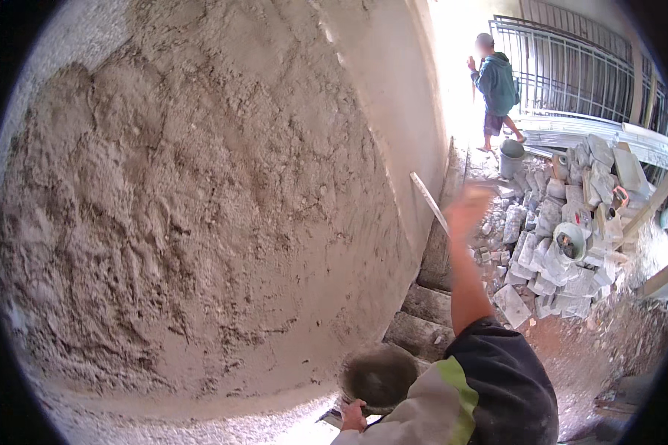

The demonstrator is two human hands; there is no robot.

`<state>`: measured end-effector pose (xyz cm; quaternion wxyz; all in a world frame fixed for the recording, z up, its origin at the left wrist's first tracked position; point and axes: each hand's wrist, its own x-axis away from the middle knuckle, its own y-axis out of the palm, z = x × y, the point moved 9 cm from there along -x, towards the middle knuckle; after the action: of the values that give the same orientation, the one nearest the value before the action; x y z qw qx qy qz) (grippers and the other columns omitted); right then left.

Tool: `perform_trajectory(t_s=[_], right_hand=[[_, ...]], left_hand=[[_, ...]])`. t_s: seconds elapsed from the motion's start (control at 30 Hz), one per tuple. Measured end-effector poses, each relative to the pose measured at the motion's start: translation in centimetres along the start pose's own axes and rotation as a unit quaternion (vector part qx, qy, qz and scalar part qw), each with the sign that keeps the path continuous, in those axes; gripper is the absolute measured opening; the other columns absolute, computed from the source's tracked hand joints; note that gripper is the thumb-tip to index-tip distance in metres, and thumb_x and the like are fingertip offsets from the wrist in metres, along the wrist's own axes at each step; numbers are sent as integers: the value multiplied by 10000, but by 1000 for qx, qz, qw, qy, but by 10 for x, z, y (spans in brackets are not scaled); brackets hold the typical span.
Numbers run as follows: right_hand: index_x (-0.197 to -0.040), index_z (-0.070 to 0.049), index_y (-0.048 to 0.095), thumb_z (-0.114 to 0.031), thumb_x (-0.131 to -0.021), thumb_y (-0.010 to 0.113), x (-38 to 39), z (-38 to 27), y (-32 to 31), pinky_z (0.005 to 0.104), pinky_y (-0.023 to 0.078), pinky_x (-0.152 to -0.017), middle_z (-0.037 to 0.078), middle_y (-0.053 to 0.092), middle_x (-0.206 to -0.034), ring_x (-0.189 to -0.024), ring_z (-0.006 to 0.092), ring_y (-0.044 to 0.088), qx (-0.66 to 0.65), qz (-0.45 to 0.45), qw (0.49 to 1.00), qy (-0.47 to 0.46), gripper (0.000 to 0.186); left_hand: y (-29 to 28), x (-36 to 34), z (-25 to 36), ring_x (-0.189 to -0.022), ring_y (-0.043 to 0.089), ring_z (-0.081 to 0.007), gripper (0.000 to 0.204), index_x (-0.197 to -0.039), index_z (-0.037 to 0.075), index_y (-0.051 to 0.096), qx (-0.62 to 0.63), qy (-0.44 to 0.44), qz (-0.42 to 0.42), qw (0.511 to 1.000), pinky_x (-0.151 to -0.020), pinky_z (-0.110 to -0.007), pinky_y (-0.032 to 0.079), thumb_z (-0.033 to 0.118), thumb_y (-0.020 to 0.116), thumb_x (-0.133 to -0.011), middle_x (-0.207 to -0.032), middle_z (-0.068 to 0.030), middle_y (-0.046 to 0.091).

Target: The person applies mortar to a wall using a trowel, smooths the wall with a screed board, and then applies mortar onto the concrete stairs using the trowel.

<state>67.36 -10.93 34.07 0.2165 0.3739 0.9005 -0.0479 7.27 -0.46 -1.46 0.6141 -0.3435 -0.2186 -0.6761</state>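
My left hand [354,417] grips the near rim of a round dark vessel, which looks like a mortar bucket [377,409], low in the view beside the wall. Grey wet-looking material [381,376] seems to lie inside it. My right arm reaches up and forward, and my right hand [469,213] is smeared by motion, so its fingers and anything in them cannot be made out. Close to that hand, a long pale strip [426,195] slants by the wall's edge. Rough grey-brown plaster [200,193] covers the large wall on my left.
Concrete steps [421,326] run along the wall's foot. Broken blocks and rubble [531,252] are heaped on the right, with a pale bucket [570,242] among them. Farther off, a person [495,85] stands near a grey bucket [511,159] and metal railings [564,67].
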Motion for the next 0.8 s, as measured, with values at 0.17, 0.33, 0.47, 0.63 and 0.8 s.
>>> perform_trajectory(t_s=[0.17, 0.33, 0.47, 0.63, 0.8], right_hand=[[-1087, -18, 545, -235, -789, 611, 244, 32, -50, 470, 489, -770, 227, 635, -972, -947, 420, 608, 10, -722, 690, -43, 374], [-1053, -28, 569, -295, -817, 608, 261, 111, -185, 466, 490, -658, 270, 604, -763, -782, 391, 639, 87, -877, 471, 37, 358], [-848, -46, 669, -210, -769, 596, 277, 119, -218, 446, 527, -636, 191, 651, -739, -737, 333, 666, 113, -915, 331, -203, 197], [-722, -94, 692, -175, -726, 602, 307, 77, -221, 433, 545, -601, 106, 674, -735, -731, 273, 680, 109, -846, 288, -436, 121], [-717, -132, 699, -211, -729, 589, 274, 57, -213, 407, 530, -554, 117, 677, -751, -730, 268, 681, 81, -761, 324, -557, 136]], left_hand=[[13, 38, 20, -1011, 527, -272, 563, -1160, 44, 515, 14, 65, 39, 997, -795, -382, 477, 75, 669, -620, -1050, -156, 541], [48, 97, 73, -884, 568, -260, 282, -937, -14, 606, -303, 291, -11, 907, -721, -360, 473, 148, 592, -707, -900, -134, 600], [80, 95, 64, -712, 571, -259, 352, -987, 5, 595, -174, 235, -26, 956, -610, -387, 485, 109, 608, -651, -889, -150, 583], [131, 97, 94, -568, 561, -211, 389, -1007, -26, 586, -238, 355, -19, 904, -481, -344, 456, 66, 595, -629, -691, -101, 591], [136, 109, 99, -742, 606, -279, 472, -1093, -35, 563, -155, 298, -46, 941, -655, -385, 469, 73, 594, -634, -802, -168, 616]])
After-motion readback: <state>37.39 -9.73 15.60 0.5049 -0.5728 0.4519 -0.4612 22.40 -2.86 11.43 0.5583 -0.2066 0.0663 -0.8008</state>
